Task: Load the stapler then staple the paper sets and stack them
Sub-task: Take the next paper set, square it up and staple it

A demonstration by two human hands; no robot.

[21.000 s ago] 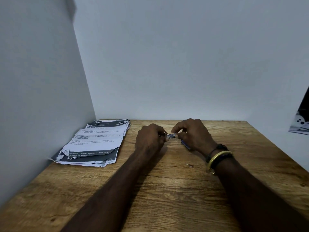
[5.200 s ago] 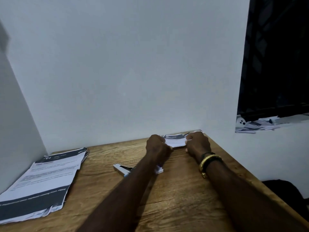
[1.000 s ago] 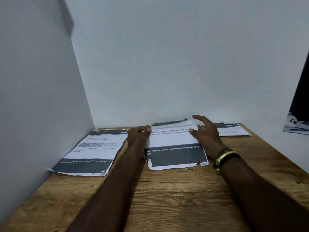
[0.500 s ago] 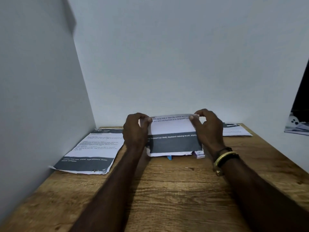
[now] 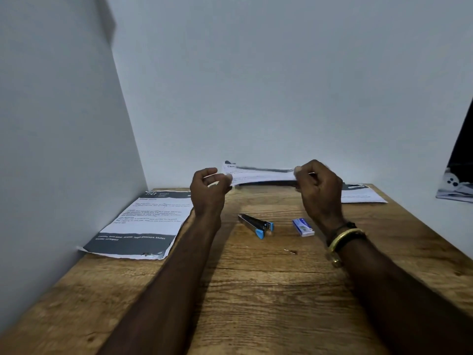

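Above the desk (image 5: 256,290): both hands raised, left hand (image 5: 208,190) and right hand (image 5: 317,187) each pinching an end of the paper set (image 5: 261,175), held nearly flat. Stapler (image 5: 256,224) lies below, between the forearms.

— What's blurred?
— The held paper set (image 5: 261,175); its print is unreadable.
— And hidden?
— The right hand (image 5: 320,193) covers part of the sheet (image 5: 364,196) at the far right corner of the table (image 5: 256,303).

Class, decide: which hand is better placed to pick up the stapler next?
Left, probably: the left hand is nearer the stapler; the staple box lies between it and the right hand, which grips the paper set.
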